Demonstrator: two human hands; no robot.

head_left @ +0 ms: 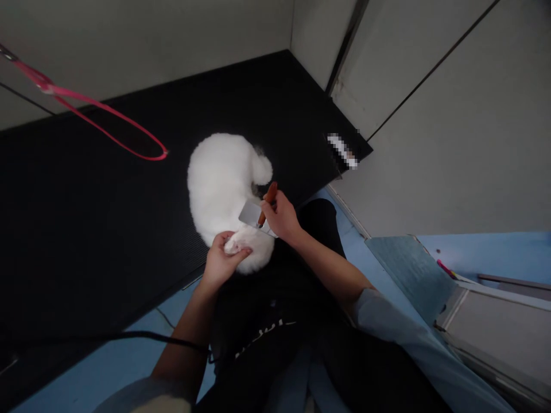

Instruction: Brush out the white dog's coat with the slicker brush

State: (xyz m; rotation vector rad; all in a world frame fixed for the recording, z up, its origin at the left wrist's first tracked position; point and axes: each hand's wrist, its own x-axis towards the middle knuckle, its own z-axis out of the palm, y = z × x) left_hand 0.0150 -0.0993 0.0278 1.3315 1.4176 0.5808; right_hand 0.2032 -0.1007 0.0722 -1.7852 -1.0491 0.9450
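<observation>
A fluffy white dog [221, 178] is curled on the black table, its near end against the dark apron at the table edge. My left hand [221, 263] is closed on a thin pinkish part of the dog that looks like an ear, thumb and fingers on either side. My right hand [283, 219] grips the reddish-brown handle of a slicker brush [249, 213]. The brush's flat pale head lies over the white coat, just above my left fingers. Whether its bristles touch the fur is hidden.
The ribbed black grooming table [107, 212] runs along grey walls. A pink loop leash [107, 109] hangs over its left side. A pixelated pale object [343, 151] lies near the right corner. A black cord [150, 335] crosses at lower left. A grey cabinet [495, 321] stands at right.
</observation>
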